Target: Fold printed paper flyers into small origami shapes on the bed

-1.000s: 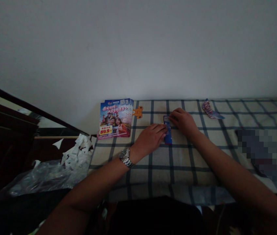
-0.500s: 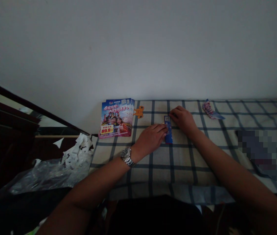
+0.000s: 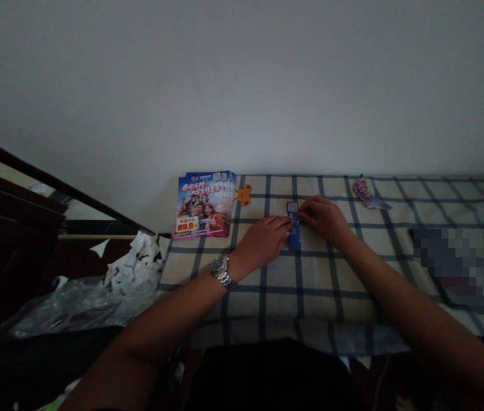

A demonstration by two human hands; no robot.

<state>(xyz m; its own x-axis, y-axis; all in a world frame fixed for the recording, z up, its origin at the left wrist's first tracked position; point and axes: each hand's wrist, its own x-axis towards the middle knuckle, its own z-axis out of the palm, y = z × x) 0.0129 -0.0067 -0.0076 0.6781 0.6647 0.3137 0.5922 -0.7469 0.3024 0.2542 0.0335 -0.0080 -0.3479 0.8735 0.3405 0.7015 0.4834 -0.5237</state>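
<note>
A flyer folded into a narrow blue strip (image 3: 295,240), with a QR code at its far end, lies on the checked cloth in front of me. My left hand (image 3: 266,237), a metal watch (image 3: 221,271) on its wrist, presses its closed fingers onto the strip from the left. On the other side, my right hand (image 3: 322,217) has its fingers pinched together at the strip's right edge, near the QR code; its fingertips are partly hidden. To the left, a stack of printed flyers (image 3: 202,206) rests near the wall.
An orange bear-shaped piece (image 3: 244,195) lies beside the stack. Further right are a bundle of folded paper (image 3: 362,191) and a blurred dark flat object (image 3: 451,268). Torn white paper (image 3: 139,257) and clear plastic (image 3: 83,302) lie beyond the left edge of the cloth (image 3: 242,302).
My right hand has moved slightly nearer to me and lower along the strip's right edge. My left hand stays on the strip.
</note>
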